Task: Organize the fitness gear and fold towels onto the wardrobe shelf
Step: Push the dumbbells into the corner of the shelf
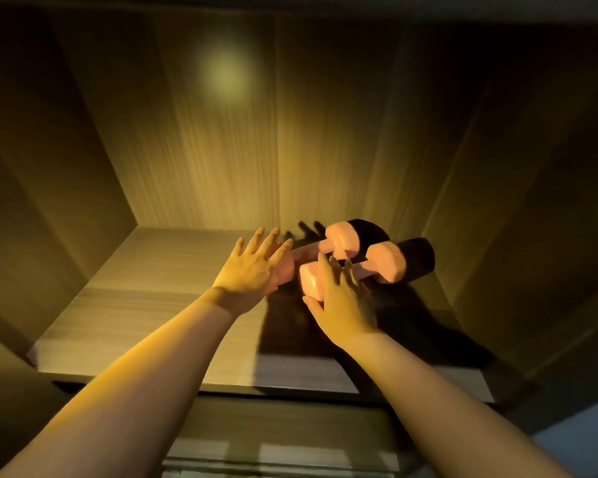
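Two pink dumbbells lie side by side on the wooden wardrobe shelf (125,305), towards its back right. The rear dumbbell (342,240) runs left to right; its left head is hidden behind my left hand (252,270), whose fingers are spread straight against that end. The front dumbbell (387,260) lies just before it. My right hand (339,301) rests on its near head, fingers laid over the top and thumb under the lower edge.
The shelf sits inside a wooden wardrobe with a back panel (221,150) and side walls (532,201) close on both sides. The shelf's front edge (221,382) is near me. A round light spot shows on the back panel.
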A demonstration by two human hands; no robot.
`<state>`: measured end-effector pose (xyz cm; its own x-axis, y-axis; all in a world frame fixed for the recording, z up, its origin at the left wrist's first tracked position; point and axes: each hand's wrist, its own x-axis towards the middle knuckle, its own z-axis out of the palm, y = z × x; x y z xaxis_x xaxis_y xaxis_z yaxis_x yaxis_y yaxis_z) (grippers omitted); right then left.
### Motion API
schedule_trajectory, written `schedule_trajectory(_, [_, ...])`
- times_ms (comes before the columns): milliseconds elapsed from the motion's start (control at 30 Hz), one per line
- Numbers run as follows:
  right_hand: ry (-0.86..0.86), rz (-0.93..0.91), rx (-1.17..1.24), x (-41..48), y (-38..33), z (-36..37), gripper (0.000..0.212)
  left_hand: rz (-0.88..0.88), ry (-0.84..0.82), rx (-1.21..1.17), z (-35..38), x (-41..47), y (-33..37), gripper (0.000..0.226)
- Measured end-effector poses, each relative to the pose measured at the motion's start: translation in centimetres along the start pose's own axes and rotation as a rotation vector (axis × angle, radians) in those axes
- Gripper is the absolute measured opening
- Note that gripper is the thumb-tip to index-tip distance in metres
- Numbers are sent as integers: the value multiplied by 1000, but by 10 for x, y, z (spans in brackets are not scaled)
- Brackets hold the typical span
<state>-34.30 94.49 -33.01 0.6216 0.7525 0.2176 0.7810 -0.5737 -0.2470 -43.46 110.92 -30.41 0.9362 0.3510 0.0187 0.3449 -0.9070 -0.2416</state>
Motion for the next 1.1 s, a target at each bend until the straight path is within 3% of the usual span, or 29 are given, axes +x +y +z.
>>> schedule_trajectory(200, [12, -37, 65, 4, 5, 7, 71, 52, -32, -58, 15, 27, -1, 92])
schedule_trajectory(500, [-10, -65, 111, -5, 14, 2, 64, 56, 47, -72, 8, 20, 5, 73])
schedule_trajectory(700, [-116, -41, 142, -17, 24, -11, 67, 51, 135, -30, 4, -2, 17, 89])
schedule_trajectory(800, [-160, -26, 158, -19, 27, -17, 69, 59, 84, -240, 7, -10, 25, 104])
schedule_trajectory(1100, [-195, -18, 126, -19, 27, -21, 63, -202, 49, -365, 9, -17, 49, 85])
